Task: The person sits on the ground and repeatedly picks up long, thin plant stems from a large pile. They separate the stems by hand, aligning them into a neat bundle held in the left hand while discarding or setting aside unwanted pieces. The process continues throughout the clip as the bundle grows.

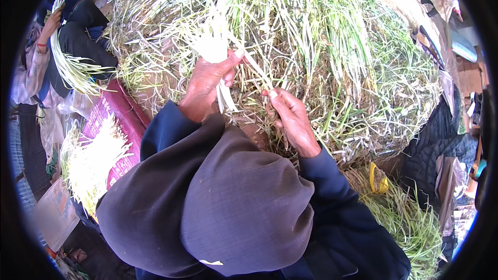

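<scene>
My left hand (212, 79) is closed around a bunch of pale leafy stalks (212, 44), whose upper part is washed out by glare; a few ends stick out below the palm. Between my two hands runs a single pale stalk (255, 66). Its upper end lies by my left thumb, and my right hand (290, 114) pinches its lower end between thumb and fingers. Brownish strands hang under my right fingers. Beyond both hands spreads a large heap of long green leafy stalks (342, 39), with loose, dry leaves along its near edge.
At the left, a maroon printed sack (124, 109) lies beside a pile of pale stalks (101, 155). Further up, another person's hand (52, 21) holds a bunch of stalks (70, 62). More green stalks (408, 229) with a yellow strip (375, 179) lie at the lower right.
</scene>
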`<state>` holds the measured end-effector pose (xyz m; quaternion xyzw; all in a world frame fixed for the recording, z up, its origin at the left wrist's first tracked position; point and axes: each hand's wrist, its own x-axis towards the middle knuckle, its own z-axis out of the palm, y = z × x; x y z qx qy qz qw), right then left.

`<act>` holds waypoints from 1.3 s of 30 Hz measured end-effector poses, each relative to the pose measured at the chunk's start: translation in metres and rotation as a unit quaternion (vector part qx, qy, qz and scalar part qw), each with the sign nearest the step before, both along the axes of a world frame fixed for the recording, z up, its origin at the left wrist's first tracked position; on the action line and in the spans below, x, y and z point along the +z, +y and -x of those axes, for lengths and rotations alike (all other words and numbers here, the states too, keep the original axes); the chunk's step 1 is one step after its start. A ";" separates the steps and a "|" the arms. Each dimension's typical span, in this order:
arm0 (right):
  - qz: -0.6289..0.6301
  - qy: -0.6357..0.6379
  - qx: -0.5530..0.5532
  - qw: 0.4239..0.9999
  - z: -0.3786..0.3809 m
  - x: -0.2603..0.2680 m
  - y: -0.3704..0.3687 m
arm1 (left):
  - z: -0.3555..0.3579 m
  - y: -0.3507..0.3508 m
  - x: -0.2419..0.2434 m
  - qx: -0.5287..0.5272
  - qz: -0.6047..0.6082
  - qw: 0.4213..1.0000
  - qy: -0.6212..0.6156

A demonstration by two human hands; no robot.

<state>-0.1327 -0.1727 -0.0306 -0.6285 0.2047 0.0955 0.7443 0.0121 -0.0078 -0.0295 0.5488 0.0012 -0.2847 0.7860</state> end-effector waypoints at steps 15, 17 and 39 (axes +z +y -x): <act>-0.379 -0.073 -0.227 0.894 0.007 0.003 -0.058 | 0.014 -0.011 -0.013 -0.149 -0.007 0.983 0.103; -0.356 -0.115 -0.245 0.894 0.012 0.011 -0.066 | 0.013 -0.010 -0.011 -0.145 -0.006 0.983 0.113; 0.391 -0.325 0.025 0.861 -0.020 0.008 0.000 | 0.015 -0.010 0.000 -0.142 0.079 0.986 0.031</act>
